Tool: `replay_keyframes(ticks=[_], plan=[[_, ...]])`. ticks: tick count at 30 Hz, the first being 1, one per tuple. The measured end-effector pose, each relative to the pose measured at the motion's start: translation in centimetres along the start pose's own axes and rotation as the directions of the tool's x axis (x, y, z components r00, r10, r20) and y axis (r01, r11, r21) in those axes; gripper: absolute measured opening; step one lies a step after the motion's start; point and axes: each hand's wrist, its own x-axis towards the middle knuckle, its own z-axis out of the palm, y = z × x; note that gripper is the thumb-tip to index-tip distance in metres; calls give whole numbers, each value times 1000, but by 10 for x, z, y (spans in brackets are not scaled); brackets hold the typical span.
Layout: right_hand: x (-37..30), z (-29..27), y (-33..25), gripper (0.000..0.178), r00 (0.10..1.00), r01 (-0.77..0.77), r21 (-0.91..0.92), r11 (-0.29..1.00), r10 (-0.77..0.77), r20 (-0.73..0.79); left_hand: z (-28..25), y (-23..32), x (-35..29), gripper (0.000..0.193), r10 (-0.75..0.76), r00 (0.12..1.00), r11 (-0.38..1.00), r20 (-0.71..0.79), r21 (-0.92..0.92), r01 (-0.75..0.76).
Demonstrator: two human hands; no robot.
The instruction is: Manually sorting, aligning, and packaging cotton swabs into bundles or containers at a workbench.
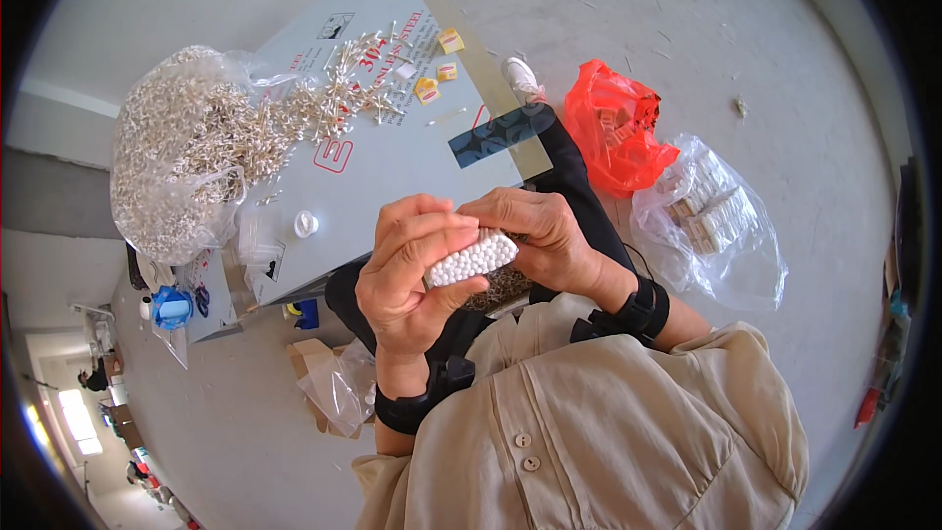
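Note:
A tight bundle of cotton swabs [473,260] is between my two hands above my lap, its white tips facing up. My left hand [407,265] wraps round it, fingers over the far side and thumb along the near edge. At the bundle's right end, my right hand [540,236] pinches with bent fingers; its fingertips are partly hidden. Below the hands a brownish speckled mass [505,288] shows, mostly covered. On the table to the left, a large clear bag of cotton swabs [177,157] spills a heap of loose swabs [329,103].
Small yellow boxes [427,90] and a round white container [306,225] stand on the grey table [392,172]. On the floor at right lie a red plastic bag [613,128] and a clear bag [765,245] with white packs. A cardboard box [309,358] sits below the table.

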Motion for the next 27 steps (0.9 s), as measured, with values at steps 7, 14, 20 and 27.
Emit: replay_keyframes(ticks=[7,14,20,27], plan=[[0,2,1,34,1000,17,13,1000,-18,7,4,-1,2,40,64,996,998,54,17,-65],[1,2,0,36,1000,-11,0,1000,11,21,7,-1,5,37,52,998,999,32,4,-52],[-1,4,2,34,1000,11,15,1000,-11,23,9,-2,4,36,45,999,999,27,13,-45],[-2,4,1,34,999,-40,-3,999,40,35,10,-2,5,47,26,999,1000,28,8,-26]])
